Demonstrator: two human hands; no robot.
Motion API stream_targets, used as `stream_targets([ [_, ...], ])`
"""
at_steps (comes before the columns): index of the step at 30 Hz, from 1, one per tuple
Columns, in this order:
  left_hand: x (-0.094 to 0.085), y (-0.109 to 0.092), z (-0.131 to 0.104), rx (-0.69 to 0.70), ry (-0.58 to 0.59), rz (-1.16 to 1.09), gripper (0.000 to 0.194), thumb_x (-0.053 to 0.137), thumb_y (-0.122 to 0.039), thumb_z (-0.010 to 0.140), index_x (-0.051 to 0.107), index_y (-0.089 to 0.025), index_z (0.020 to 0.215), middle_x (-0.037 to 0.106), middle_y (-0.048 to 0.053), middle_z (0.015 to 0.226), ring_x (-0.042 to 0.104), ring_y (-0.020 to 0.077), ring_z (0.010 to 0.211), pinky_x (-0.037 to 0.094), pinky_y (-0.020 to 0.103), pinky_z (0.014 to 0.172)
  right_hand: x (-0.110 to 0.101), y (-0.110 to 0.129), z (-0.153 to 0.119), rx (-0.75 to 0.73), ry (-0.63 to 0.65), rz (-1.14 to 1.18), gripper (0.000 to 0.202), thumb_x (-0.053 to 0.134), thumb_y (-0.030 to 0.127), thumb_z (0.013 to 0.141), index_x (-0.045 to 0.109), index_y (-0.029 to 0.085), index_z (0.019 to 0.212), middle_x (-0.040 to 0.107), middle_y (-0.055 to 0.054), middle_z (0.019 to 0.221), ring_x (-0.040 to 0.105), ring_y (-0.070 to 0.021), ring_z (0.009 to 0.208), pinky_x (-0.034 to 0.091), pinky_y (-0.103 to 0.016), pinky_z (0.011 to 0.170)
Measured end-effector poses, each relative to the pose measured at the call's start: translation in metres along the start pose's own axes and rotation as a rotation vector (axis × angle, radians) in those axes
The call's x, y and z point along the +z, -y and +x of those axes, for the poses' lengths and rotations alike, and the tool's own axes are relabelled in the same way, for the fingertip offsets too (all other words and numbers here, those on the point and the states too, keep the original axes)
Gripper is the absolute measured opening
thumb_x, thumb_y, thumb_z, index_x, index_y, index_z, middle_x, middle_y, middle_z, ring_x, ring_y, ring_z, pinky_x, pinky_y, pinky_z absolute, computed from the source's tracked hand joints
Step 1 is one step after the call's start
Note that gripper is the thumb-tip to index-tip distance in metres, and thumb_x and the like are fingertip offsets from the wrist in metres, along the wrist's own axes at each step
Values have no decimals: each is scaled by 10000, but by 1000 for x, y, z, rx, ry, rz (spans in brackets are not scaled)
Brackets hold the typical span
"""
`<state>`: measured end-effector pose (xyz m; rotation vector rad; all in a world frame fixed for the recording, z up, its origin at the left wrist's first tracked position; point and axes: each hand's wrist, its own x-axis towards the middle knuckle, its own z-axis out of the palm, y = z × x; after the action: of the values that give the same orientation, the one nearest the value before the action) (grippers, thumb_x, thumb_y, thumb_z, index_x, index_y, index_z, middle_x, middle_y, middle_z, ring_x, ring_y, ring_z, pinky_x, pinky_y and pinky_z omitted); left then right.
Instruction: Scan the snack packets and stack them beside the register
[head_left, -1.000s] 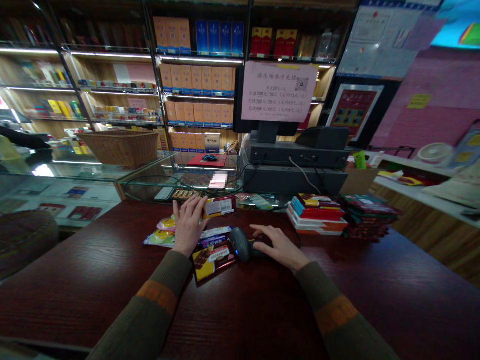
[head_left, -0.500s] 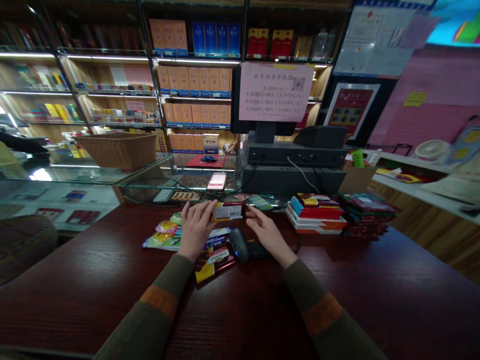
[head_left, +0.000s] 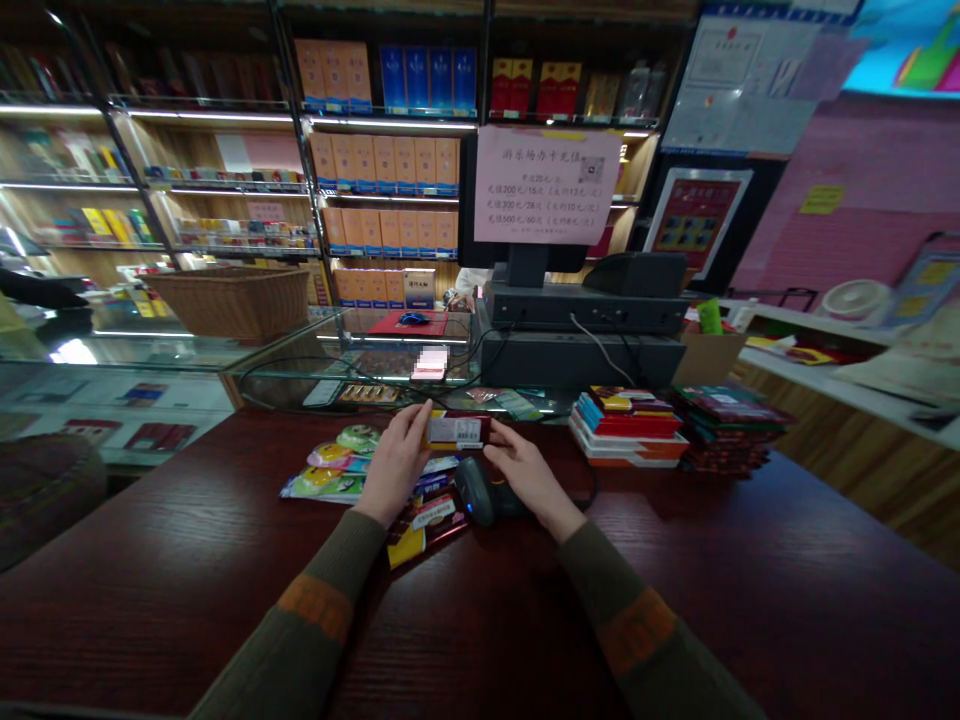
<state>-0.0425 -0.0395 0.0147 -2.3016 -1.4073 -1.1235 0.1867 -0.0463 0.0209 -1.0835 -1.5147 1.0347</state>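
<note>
A chocolate bar (head_left: 459,431) in a dark red and yellow wrapper is held upright on edge, its white barcode label facing me. My left hand (head_left: 397,460) grips its left end, and my right hand (head_left: 529,475) pinches its right end between thumb and fingers. Just below it lies a black barcode scanner (head_left: 475,492) with a small blue light. Another chocolate bar (head_left: 427,527) rests on the table beside the scanner, near my left wrist. Colourful candy packets (head_left: 328,478) lie left of my left hand, which partly covers them.
On the dark wooden table (head_left: 675,590), a stack of boxes and packets (head_left: 628,430) stands right of my right hand, beside a darker pile of packets (head_left: 727,430). Behind are a glass counter, a wicker basket (head_left: 232,300) and a register with a monitor (head_left: 581,310).
My right hand has moved left and closed on the right end of the chocolate bar. The bar now stands more upright, with its label turned towards me.
</note>
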Motion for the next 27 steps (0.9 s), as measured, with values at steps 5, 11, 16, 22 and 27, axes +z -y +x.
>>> stream_targets([
  [5, 3, -2, 2, 4, 45, -7, 811, 551, -106, 828, 253, -203, 1575, 473, 164, 1407, 472, 302, 1316, 451, 488, 1090, -1, -1, 3, 7, 6, 17, 538, 624, 311, 836, 607, 251, 1371, 692, -94, 1248, 707, -231, 987, 599, -394, 865],
  [11, 5, -4, 5, -40, 34, -129, 546, 403, -156, 954, 422, -174, 1499, 542, 151, 1340, 524, 249, 1271, 451, 445, 1104, -3, -7, 6, -16, -29, 20, 560, 631, 322, 839, 579, 231, 1389, 660, -113, 1320, 670, -244, 1124, 540, -434, 988],
  [16, -1, -7, 7, -113, -35, -197, 416, 425, -168, 970, 585, -207, 1352, 638, 95, 1244, 633, 201, 1134, 513, 373, 1034, -3, -10, 7, -24, -26, 25, 617, 620, 328, 859, 504, 224, 1456, 612, -127, 1388, 650, -233, 1185, 506, -411, 1044],
  [22, -2, -6, 5, -249, -196, -326, 315, 569, -209, 901, 638, -183, 1207, 701, 66, 1036, 696, 181, 882, 582, 355, 854, -2, -13, 6, -25, -41, 8, 692, 632, 343, 861, 426, 248, 1515, 570, -132, 1431, 633, -240, 1228, 472, -438, 1092],
  [27, 1, -6, 5, -426, -202, -499, 215, 617, -271, 858, 693, -186, 1040, 749, 44, 937, 715, 183, 840, 581, 339, 821, 2, -11, 4, -44, -1, 60, 691, 645, 407, 864, 430, 289, 1510, 528, -102, 1492, 562, -253, 1329, 429, -466, 1140],
])
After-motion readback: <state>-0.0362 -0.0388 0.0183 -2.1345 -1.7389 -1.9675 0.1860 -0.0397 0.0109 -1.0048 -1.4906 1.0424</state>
